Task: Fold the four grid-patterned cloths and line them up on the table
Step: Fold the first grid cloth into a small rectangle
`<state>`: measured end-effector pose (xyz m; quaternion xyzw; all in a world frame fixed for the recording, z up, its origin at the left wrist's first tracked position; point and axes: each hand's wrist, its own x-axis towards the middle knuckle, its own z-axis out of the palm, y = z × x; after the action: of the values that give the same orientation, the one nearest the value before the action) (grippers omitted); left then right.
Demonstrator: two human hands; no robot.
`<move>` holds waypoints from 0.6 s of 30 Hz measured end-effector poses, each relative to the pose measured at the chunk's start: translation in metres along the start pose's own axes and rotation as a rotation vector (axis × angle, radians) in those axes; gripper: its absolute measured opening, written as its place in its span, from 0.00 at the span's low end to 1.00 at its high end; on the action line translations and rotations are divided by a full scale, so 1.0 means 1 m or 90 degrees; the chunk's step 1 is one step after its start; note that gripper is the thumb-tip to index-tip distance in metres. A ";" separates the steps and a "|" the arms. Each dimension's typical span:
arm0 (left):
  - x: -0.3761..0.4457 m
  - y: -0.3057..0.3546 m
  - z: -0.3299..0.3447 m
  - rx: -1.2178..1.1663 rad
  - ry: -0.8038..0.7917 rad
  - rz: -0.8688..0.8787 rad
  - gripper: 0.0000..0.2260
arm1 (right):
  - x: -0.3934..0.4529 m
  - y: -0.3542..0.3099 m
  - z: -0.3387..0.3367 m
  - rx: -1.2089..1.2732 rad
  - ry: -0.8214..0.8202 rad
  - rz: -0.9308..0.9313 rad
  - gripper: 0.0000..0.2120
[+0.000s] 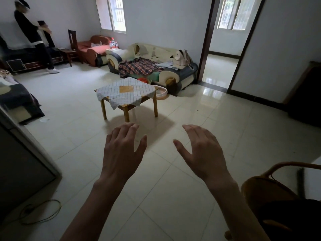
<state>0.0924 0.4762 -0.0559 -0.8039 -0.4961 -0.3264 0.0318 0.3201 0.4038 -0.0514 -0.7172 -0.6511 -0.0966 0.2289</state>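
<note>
The left hand (121, 150) and the right hand (201, 152) are both held out palm down over the tiled floor (199, 115), fingers straight and spread, holding nothing and touching nothing. They are apart from each other, with bare floor showing between the thumbs.

Beyond the fingertips, well apart from them, stands a low wooden table (126, 89). The cloths (121, 96) lie unfolded across its top, overlapping, with corners hanging over the near and left edges; a patch of bare wood shows in the middle. How many cloths are there is hard to tell from here, perhaps three or four.

Just behind the table on the right sits a pale basin (162, 93) on the floor, and behind that a cream sofa (152, 66) strewn with a plaid blanket (137, 66) and a white bag (181, 57). A red armchair (94, 49) is further left. Another person (33, 35) stands at the far left by a dark cabinet. A wicker chair (271, 188) is close on the right, a grey panel (22, 159) close on the left, and a cable (40, 213) coils on the floor beside it. Only open floor lies between the hands and the table.
</note>
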 end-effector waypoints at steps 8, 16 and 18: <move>0.065 -0.056 0.063 -0.001 -0.023 -0.025 0.26 | 0.085 0.004 0.070 0.008 -0.041 -0.009 0.34; 0.138 -0.096 0.138 0.023 -0.031 -0.043 0.25 | 0.175 0.025 0.147 0.034 -0.067 -0.025 0.34; 0.159 -0.103 0.157 0.038 -0.040 -0.046 0.25 | 0.200 0.031 0.167 0.044 -0.068 -0.034 0.33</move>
<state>0.1329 0.7109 -0.1189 -0.7938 -0.5352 -0.2875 0.0282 0.3509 0.6557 -0.1167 -0.6953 -0.6843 -0.0416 0.2159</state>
